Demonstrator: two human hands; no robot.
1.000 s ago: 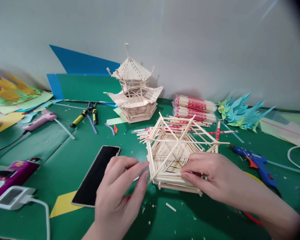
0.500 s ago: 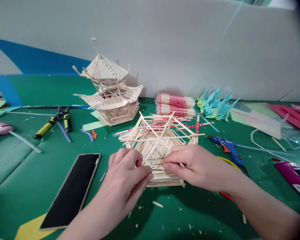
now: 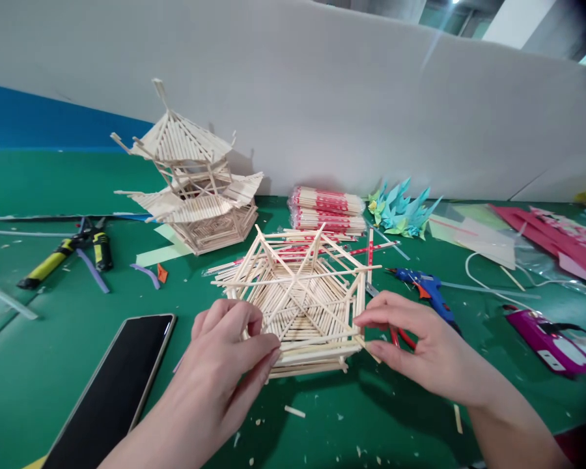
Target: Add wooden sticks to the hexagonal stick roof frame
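Observation:
A six-sided frame of thin wooden sticks (image 3: pixel 317 352) stands on the table before me, with crossed sticks spanning its top. At its front left my left hand (image 3: pixel 229 371) is closed, thumb and forefinger pinching the end of a wooden stick along the near edge; the fingertips partly hide that end. By the front right corner my right hand (image 3: pixel 420 345) is open, its thumb and forefinger apart on either side of the protruding stick ends. Behind, to the left, stands a two-tiered wooden-stick pagoda (image 3: pixel 190 202).
Bundled sticks (image 3: pixel 327 208) and blue paper foliage (image 3: pixel 403 208) sit by the wall. A blue glue gun (image 3: pixel 427 290) and purple device (image 3: pixel 549 342) lie right. Yellow-handled pliers (image 3: pixel 68 251) and a phone (image 3: pixel 112 391) lie left. Stick scraps (image 3: pixel 294 412) dot the green table.
My right hand has moved right, from the frame's near middle to its front right corner, and its fingers have parted. My left hand keeps its pinch. The view has shifted slightly right.

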